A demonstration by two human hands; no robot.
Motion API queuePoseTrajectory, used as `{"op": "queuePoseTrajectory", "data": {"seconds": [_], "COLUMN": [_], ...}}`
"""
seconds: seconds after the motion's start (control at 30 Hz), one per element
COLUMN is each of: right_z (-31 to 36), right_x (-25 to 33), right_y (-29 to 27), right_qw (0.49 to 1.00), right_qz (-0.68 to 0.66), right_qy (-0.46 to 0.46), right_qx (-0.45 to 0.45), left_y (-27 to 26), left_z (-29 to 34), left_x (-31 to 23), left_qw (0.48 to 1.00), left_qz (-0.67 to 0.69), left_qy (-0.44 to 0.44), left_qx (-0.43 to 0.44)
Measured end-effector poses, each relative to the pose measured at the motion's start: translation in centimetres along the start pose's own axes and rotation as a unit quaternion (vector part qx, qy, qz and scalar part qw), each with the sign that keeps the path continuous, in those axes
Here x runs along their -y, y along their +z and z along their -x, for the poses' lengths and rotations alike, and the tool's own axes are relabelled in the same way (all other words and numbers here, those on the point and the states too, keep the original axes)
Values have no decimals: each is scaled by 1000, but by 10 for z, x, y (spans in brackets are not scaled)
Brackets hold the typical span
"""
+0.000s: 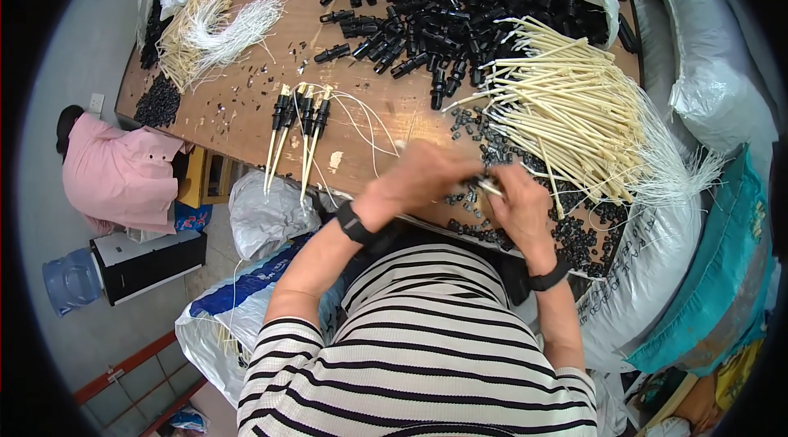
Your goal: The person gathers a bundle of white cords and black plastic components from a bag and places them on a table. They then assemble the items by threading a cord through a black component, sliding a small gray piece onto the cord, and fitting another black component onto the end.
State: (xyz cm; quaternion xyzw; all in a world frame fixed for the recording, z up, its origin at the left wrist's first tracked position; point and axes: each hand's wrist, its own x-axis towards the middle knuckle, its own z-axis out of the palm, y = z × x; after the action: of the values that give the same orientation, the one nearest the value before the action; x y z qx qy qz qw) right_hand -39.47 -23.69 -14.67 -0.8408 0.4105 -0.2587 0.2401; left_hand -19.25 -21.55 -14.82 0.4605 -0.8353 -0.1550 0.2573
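Black small parts (525,232) lie under both hands, fingers (502,183) pinched together on a thin piece (490,187).

Both forearms raised from the striped sleeves, wrists banded in black; left hand (427,174) and right hand (519,209) close together, fingers (492,183) curled, pinching.

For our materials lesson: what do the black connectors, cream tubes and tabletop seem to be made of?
Black connectors: likely moulded plastic, with a slight sheen.
Cream tubes: probably plastic, matte, thin and straight.
Tabletop: looks like wood or board, brown, dull and scuffed.
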Motion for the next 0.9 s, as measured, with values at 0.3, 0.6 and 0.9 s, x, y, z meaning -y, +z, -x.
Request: {"op": "queuePoseTrajectory", "data": {"seconds": [0.3, 0.6, 0.9], "right_z": [-4, -1, -4], "right_x": [-9, 19, 17], "right_y": [-35, 14, 13], "right_qw": [840, 993, 998], "right_qz": [-534, -107, -24], "right_qy": [95, 42, 27], "right_qx": [-25, 7, -43], "left_y": [4, -11, -7], "left_z": [34, 11, 17], "left_x": [25, -4, -3], "left_qw": [932, 884, 964], "left_qz": [71, 290, 115], "left_qy": [-339, -367, -238], "left_qx": [-104, 3, 16]}}
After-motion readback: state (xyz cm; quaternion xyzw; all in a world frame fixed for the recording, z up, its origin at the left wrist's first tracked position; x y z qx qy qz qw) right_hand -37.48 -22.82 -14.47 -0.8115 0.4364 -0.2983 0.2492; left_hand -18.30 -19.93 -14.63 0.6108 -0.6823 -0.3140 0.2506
